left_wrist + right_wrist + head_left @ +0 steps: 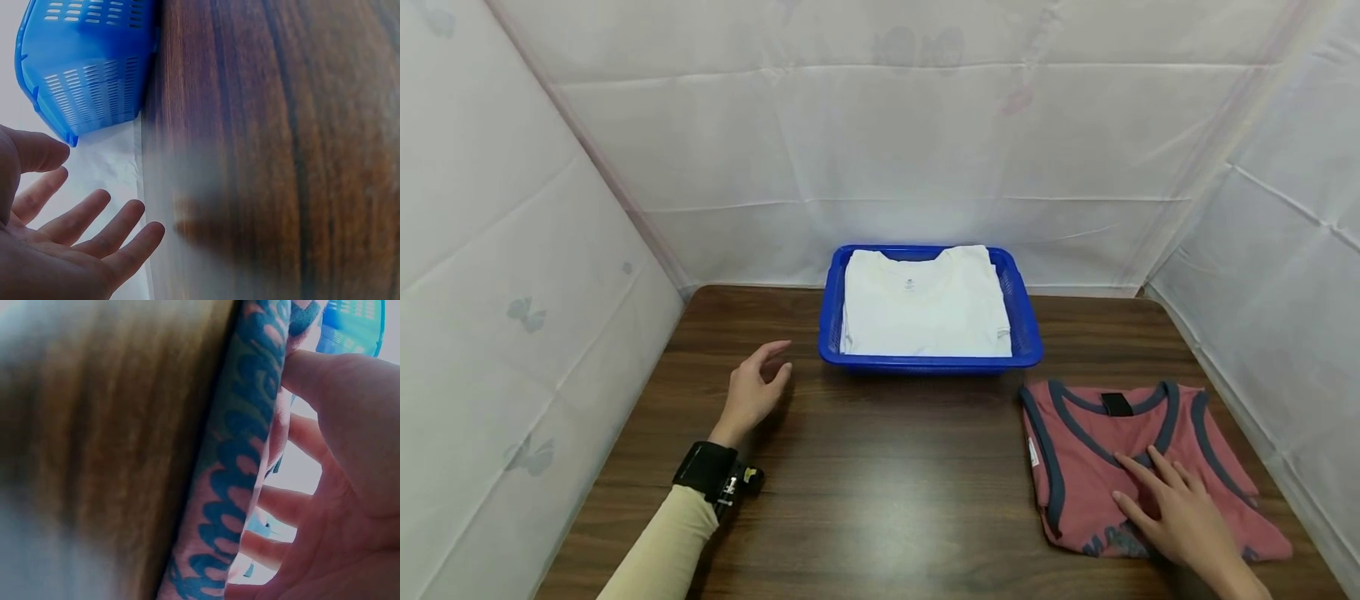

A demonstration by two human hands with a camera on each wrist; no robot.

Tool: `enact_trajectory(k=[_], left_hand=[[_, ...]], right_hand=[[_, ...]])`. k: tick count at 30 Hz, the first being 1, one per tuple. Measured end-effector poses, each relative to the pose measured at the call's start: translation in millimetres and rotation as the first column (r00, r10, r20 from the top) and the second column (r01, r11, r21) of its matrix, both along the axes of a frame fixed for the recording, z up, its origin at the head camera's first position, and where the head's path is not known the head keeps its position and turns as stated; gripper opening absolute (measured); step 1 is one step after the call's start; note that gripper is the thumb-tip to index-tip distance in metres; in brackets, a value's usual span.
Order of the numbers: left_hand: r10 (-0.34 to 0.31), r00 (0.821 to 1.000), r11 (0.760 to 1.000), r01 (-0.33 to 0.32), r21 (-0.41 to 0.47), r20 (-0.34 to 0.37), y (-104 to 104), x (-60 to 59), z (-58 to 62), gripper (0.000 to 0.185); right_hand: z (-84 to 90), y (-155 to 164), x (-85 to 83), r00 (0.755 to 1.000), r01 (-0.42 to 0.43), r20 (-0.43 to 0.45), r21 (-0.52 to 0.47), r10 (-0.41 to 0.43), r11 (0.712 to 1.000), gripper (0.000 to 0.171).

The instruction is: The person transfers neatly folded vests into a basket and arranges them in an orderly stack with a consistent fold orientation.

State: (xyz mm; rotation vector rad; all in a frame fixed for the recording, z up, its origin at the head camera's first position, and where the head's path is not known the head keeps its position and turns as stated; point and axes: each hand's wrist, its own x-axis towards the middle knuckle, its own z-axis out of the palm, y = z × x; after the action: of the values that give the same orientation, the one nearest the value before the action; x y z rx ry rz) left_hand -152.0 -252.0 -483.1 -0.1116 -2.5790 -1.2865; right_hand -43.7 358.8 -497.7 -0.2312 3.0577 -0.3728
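In the head view my right hand [1180,508] rests with spread fingers on a folded pink sleeveless shirt [1090,475] with grey-blue trim and a black neck label. The right wrist view shows the shirt's folded edge [231,487] with blue lettering, and the fingers lying over its top. My left hand [752,392] hovers over the table left of a blue plastic basket [925,364], its fingers loosely bent and holding nothing. Folded white shirts [925,308] lie inside the basket. Beside the left fingers [81,219], the basket's slotted side appears in the left wrist view.
The brown wooden table [850,467] is enclosed by white cloth walls [910,150] at the back and both sides. The basket stands near the back edge, close to the cloth. A black strap with a small camera [718,479] sits on the left wrist.
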Motion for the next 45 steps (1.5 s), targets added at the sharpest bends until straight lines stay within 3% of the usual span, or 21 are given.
enact_trajectory(k=[5, 8, 12, 15, 17, 20, 22, 24, 27, 29, 32, 38, 45], left_hand=[[-0.002, 1.000, 1.000, 0.002, -0.003, -0.011, 0, -1.2, 0.2, 0.039], [0.002, 1.000, 1.000, -0.002, -0.008, -0.014, -1, -0.8, 0.4, 0.039], [0.001, 1.000, 1.000, -0.001, -0.014, -0.019, -1, -0.8, 1.9, 0.038], [0.000, 1.000, 1.000, 0.000, -0.013, -0.025, 0, -0.7, 2.6, 0.038], [0.001, 1.000, 1.000, -0.001, -0.013, -0.029, 0, -0.3, 2.2, 0.038], [0.002, 1.000, 1.000, -0.002, -0.014, -0.028, 0, 0.3, 1.8, 0.038], [0.000, 1.000, 1.000, -0.001, -0.014, -0.027, 1, 0.0, 1.5, 0.039], [-0.004, 1.000, 1.000, 0.004, -0.010, -0.021, 1, 0.4, 1.8, 0.039], [-0.008, 1.000, 1.000, 0.008, -0.008, -0.015, 1, 1.6, 0.7, 0.039], [-0.010, 1.000, 1.000, 0.010, -0.009, -0.011, 0, 2.8, -0.1, 0.039], [-0.008, 1.000, 1.000, 0.008, -0.012, -0.007, -1, 3.7, -1.1, 0.039], [0.007, 1.000, 1.000, -0.007, -0.015, 0.008, -1, 5.7, -1.5, 0.039], [0.008, 1.000, 1.000, -0.008, -0.009, 0.007, -1, 7.2, -1.2, 0.039]], right_hand=[[-3.6, -2, 5.8, 1.000, 0.005, -0.020, 0.000, -0.005, 1.000, 0.062], [-2.2, -1, 5.3, 1.000, 0.000, 0.014, -0.003, 0.000, 1.000, 0.064], [7.6, 7, -3.2, 0.998, -0.062, 0.010, -0.093, 0.063, 0.994, 0.058], [17.6, 17, -15.3, 0.994, -0.101, -0.068, -0.163, 0.091, 0.981, 0.053], [21.0, 25, -26.9, 0.976, -0.146, -0.185, -0.162, 0.115, 0.976, 0.050], [19.3, 43, -43.4, 0.964, -0.129, -0.247, -0.129, 0.094, 0.983, 0.053], [17.6, 57, -55.2, 0.974, -0.103, -0.210, -0.095, 0.081, 0.990, 0.060], [17.3, 69, -64.6, 0.996, -0.052, -0.076, -0.071, 0.047, 0.996, 0.069], [19.2, 80, -76.1, 0.997, -0.038, 0.062, -0.051, 0.042, 0.998, 0.079], [19.8, 84, -81.1, 0.993, -0.046, 0.109, -0.055, 0.052, 0.997, 0.083], [19.3, 86, -85.1, 0.991, -0.062, 0.115, -0.045, 0.067, 0.997, 0.086], [19.8, 86, -87.0, 0.997, -0.071, 0.041, -0.002, 0.071, 0.997, 0.100], [22.1, 83, -87.1, 0.997, -0.043, 0.069, 0.056, 0.039, 0.997, 0.102]])
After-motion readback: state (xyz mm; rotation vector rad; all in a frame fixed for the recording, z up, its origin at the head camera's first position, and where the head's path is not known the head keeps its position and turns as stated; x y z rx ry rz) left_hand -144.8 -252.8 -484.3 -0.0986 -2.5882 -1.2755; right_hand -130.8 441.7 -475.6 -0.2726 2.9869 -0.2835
